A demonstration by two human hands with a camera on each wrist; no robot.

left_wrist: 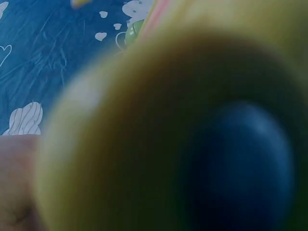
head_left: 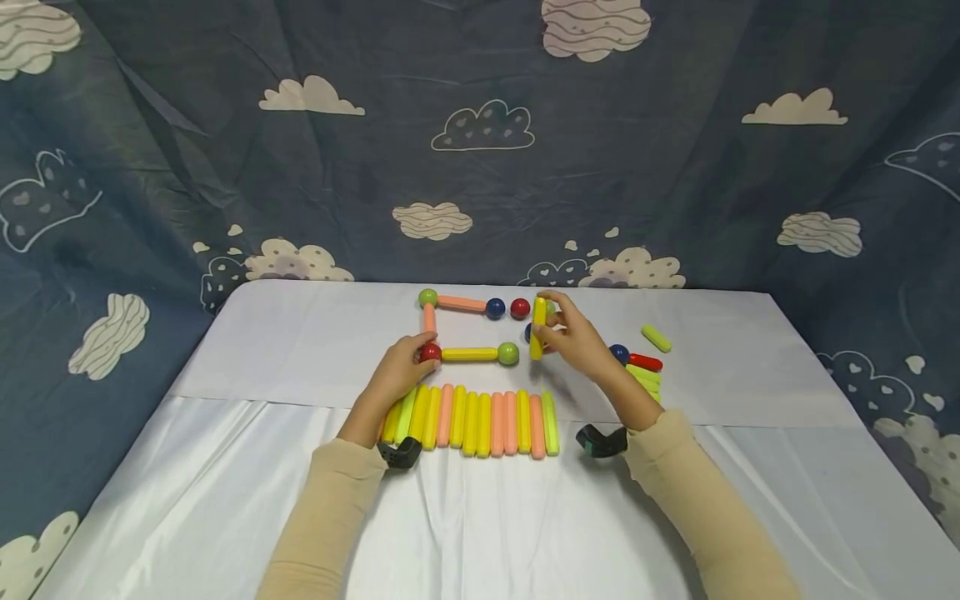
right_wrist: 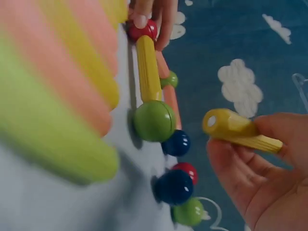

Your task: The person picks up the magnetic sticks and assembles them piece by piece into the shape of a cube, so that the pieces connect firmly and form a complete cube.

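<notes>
My left hand (head_left: 397, 369) holds a red ball (head_left: 431, 352) between thumb and fingers. This ball is a corner of a frame: a yellow stick (head_left: 470, 354) runs from it to a green ball (head_left: 508, 353). Behind, a pink stick (head_left: 429, 318) leads to another green ball (head_left: 427, 297), then a second pink stick (head_left: 461, 304) to a blue ball (head_left: 495, 308). Raised above the table, my right hand (head_left: 576, 340) pinches a separate yellow stick (right_wrist: 230, 126), upright in the head view. A blurred yellow stick end (left_wrist: 72, 144) fills much of the left wrist view.
Yellow, pink and green sticks (head_left: 471, 423) lie in a row in front. Loose red (head_left: 520, 308), blue (right_wrist: 174, 186) and green (right_wrist: 188, 212) balls sit near my right hand. Farther right are a green stick (head_left: 657, 337), blue ball (head_left: 619, 353) and red stick (head_left: 646, 362).
</notes>
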